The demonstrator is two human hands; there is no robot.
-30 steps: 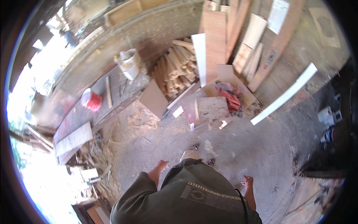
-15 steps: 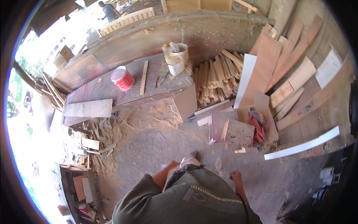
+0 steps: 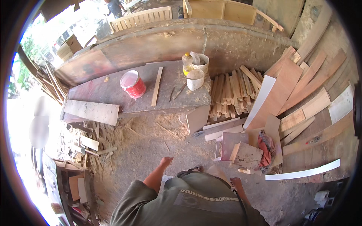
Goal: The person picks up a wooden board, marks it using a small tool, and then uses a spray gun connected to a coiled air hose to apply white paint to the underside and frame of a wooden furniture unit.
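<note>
My left hand (image 3: 166,162) hangs in the air in front of me, its fingers loosely apart and nothing in it. My right hand (image 3: 235,182) is low beside my right leg, fingers curled in, with no thing seen in it. Neither hand touches anything. Ahead stands a low, dusty workbench (image 3: 139,107). On it are a red and white bucket (image 3: 133,86), a narrow wood strip (image 3: 157,86), a wide board (image 3: 92,111), a yellow-capped bottle (image 3: 187,60), a white container (image 3: 195,80) and another white tub (image 3: 204,62) behind it.
Cut wood sticks (image 3: 235,88) are stacked right of the bench. Leaning planks (image 3: 301,90), a box-like wooden piece (image 3: 247,155), a red cloth (image 3: 266,150) and a curved white strip (image 3: 303,171) lie to the right. Offcuts (image 3: 98,139) litter the left floor; a person (image 3: 114,8) is far off.
The bench and wood have shifted down and right in view. My left hand has swung forward and left, while my right hand has dropped back closer to my body.
</note>
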